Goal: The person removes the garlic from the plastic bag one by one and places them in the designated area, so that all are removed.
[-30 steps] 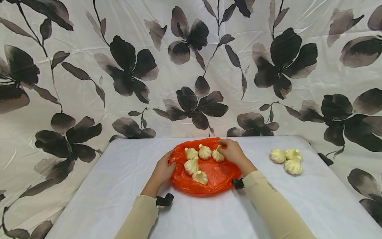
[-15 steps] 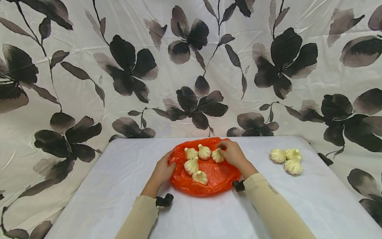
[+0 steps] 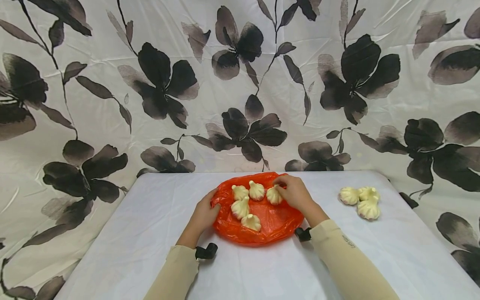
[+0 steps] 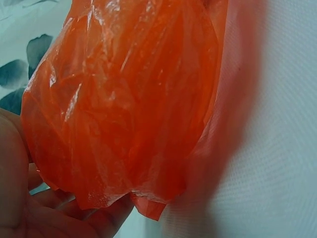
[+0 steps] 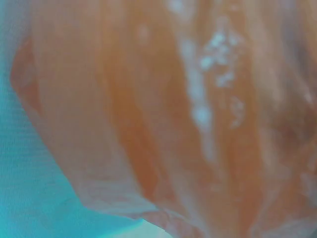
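An orange-red plastic bag (image 3: 273,216) lies spread open on the table, its rim rolled into a rough ring. Several garlic bulbs (image 3: 240,207) sit inside, mostly toward the left and back. At the bag's left edge my left hand (image 3: 204,213) holds the rim, thumb on the inner side. The left wrist view shows its fingers (image 4: 106,218) behind the crinkled plastic (image 4: 124,109). My right hand (image 3: 296,193) reaches over the back right rim and pinches one garlic bulb (image 3: 274,196) by its top. Blurred plastic (image 5: 148,109) fills the right wrist view, hiding that hand's fingers.
Three more garlic bulbs (image 3: 368,209) lie close together on the right of the white-covered table (image 3: 150,221). A floral cloth (image 3: 240,83) hangs behind the table's back edge. Each wrist wears a black camera mount (image 3: 206,251).
The right forearm has shifted slightly to the right, while its fingers stay at the same bulb. My left hand and the other bulbs keep their places.
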Motion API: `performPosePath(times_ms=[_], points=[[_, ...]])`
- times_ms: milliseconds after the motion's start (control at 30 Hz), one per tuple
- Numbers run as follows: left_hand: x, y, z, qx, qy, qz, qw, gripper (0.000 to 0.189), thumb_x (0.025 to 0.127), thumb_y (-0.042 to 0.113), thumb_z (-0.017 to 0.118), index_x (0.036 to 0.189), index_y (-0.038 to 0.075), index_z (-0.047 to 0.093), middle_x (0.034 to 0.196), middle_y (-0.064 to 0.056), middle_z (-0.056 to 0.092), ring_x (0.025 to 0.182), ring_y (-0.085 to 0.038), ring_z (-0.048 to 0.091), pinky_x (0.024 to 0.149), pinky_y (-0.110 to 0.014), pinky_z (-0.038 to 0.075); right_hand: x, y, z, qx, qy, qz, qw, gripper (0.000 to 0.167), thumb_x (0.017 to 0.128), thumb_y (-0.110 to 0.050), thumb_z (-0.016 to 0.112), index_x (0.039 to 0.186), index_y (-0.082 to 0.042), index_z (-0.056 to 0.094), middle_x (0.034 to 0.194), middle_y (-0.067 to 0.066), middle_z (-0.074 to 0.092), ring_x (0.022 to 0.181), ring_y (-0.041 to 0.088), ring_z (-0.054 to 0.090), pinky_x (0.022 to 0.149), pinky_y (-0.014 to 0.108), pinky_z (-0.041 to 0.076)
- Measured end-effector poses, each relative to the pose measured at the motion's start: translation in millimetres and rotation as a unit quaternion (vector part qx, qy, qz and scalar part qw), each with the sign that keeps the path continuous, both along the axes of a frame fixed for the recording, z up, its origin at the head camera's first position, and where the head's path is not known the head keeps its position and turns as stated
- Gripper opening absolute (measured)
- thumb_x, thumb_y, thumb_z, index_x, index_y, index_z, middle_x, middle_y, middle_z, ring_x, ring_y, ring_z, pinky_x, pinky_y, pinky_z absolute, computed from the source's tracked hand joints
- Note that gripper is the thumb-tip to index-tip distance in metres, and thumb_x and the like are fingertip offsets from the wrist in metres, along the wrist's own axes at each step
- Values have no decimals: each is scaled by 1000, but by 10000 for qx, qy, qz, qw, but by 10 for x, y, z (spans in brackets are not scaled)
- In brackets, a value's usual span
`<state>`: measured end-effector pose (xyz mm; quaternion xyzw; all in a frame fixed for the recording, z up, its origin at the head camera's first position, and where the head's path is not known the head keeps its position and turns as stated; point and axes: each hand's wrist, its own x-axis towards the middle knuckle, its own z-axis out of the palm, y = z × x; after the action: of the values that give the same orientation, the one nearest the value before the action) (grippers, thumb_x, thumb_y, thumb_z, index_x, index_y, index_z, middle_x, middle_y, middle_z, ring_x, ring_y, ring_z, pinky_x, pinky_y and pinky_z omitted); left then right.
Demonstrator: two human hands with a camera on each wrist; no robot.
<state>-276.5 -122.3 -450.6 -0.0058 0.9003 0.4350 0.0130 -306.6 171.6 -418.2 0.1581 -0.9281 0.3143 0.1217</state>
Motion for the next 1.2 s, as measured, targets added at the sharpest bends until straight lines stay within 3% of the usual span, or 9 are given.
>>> performPosePath(times_ms=[400,1200], points=[[-6,-7,-2,23,-8,0,10000,59,96,16,51,152,15,31,155,-13,36,141,-35,37,111,-54,36,134,22,211,-50,172,58,9998,21,90,-14,66,109,-7,72,111,11,71,98,28,68,86,43,57],[11,-14,39,68,-14,-83,9999,60,96,17,51,152,14,30,155,-12,36,142,-35,35,113,-53,34,409,451,417,-434,980,255,9939,18,88,-9,69,105,-5,72,102,11,72,91,27,70,79,42,60]])
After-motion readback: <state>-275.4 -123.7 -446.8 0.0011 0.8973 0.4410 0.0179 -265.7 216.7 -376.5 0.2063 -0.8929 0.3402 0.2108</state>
